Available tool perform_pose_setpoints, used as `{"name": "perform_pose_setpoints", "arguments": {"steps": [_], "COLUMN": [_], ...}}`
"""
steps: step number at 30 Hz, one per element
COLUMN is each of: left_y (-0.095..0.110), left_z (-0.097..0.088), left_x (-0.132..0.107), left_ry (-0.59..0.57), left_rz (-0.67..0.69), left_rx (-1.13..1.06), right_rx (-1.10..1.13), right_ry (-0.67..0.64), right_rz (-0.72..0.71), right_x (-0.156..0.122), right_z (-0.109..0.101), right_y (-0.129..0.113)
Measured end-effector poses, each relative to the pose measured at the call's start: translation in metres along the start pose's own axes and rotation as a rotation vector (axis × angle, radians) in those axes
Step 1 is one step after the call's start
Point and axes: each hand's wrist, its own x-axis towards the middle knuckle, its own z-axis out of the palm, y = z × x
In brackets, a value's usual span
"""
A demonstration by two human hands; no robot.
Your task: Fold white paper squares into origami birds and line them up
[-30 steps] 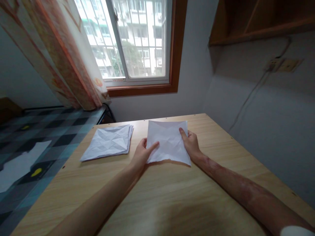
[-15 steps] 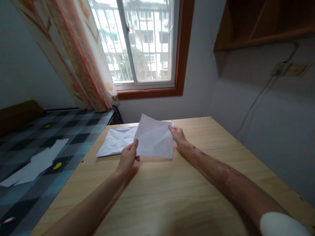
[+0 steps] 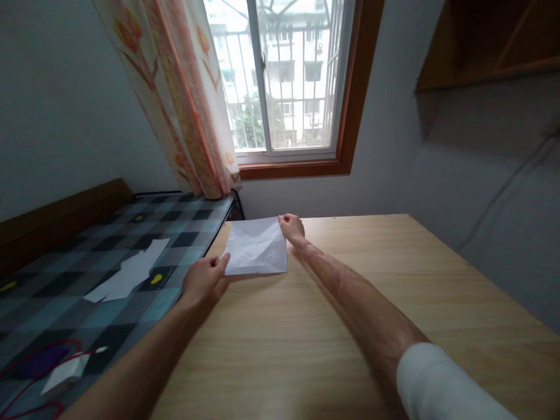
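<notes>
A creased, squarish white paper sheet (image 3: pixel 258 252) sits at the far left corner of the pale wood-grain table (image 3: pixel 350 350). The left hand (image 3: pixel 202 281) pinches its near corner, the right hand (image 3: pixel 292 228) its far corner. Its underside is hidden.

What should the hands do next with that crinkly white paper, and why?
Probably ease it down flat and let go. The creased sheet looks low and nearly level over the table near its far left edge. The left hand pinches the sheet's near-left corner and the right hand its far-right corner. Whether other sheets lie underneath is hidden.
</notes>
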Motion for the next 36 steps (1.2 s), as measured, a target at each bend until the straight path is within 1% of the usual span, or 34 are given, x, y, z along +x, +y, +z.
{"name": "perform_pose_setpoints", "arguments": {"steps": [2, 4, 5, 7, 9, 11, 13, 15, 17, 18, 19, 20, 21, 23, 25, 26, 31, 36], "left_y": [-0.005, -0.006, -0.005, 0.000, 0.006, 0.011, 0.012, 0.008, 0.001, -0.003, -0.007, -0.011, -0.014, -0.017, -0.016, -0.015, -0.008, -0.013], "left_z": [-0.001, 0.001, 0.005, 0.015, 0.030, 0.045, 0.060, 0.070, 0.077, 0.079, 0.081, 0.082, 0.083, 0.085, 0.087, 0.088, 0.097, 0.101], "left_x": [0.007, 0.014, 0.018, 0.025, 0.033, 0.043, 0.054, 0.065, 0.076, 0.080, 0.085, 0.089, 0.092, 0.099, 0.105, 0.108, 0.117, 0.117], "left_ry": [0.049, 0.109, 0.141, 0.170, 0.113, 0.006, -0.093, -0.172, -0.227, -0.248, -0.259, -0.265, -0.271, -0.273, -0.264, -0.257, -0.250, -0.284], "left_rz": [0.003, 0.036, 0.089, 0.279, 0.453, 0.563, 0.573, 0.543, 0.532, 0.536, 0.541, 0.545, 0.549, 0.552, 0.546, 0.539, 0.502, 0.477], "left_rx": [0.195, 0.295, 0.311, 0.297, 0.262, 0.251, 0.274, 0.315, 0.361, 0.379, 0.386, 0.393, 0.399, 0.411, 0.427, 0.437, 0.488, 0.512], "right_rx": [-0.042, -0.080, -0.099, -0.136, -0.174, -0.210, -0.237, -0.254, -0.273, -0.281, -0.302, -0.323, -0.355, -0.435, -0.505, -0.527, -0.560, -0.584], "right_ry": [-0.014, -0.017, -0.015, -0.002, 0.027, 0.075, 0.109, 0.073, -0.063, -0.135, -0.234, -0.309, -0.361, -0.445, -0.497, -0.514, -0.537, -0.486], "right_rz": [0.001, 0.001, 0.000, -0.006, -0.028, -0.079, -0.176, -0.326, -0.549, -0.637, -0.749, -0.805, -0.799, -0.709, -0.619, -0.598, -0.565, -0.520], "right_x": [0.003, 0.005, 0.006, 0.006, 0.003, -0.002, -0.009, -0.019, -0.029, -0.033, -0.036, -0.039, -0.041, -0.042, -0.040, -0.039, -0.034, -0.028], "right_z": [0.012, 0.022, 0.026, 0.031, 0.032, 0.030, 0.026, 0.024, 0.024, 0.025, 0.026, 0.027, 0.029, 0.032, 0.034, 0.035, 0.036, 0.031], "right_y": [-0.002, -0.002, -0.001, 0.001, 0.002, 0.001, 0.000, 0.000, 0.004, 0.007, 0.011, 0.016, 0.020, 0.028, 0.032, 0.032, 0.030, 0.034]}}
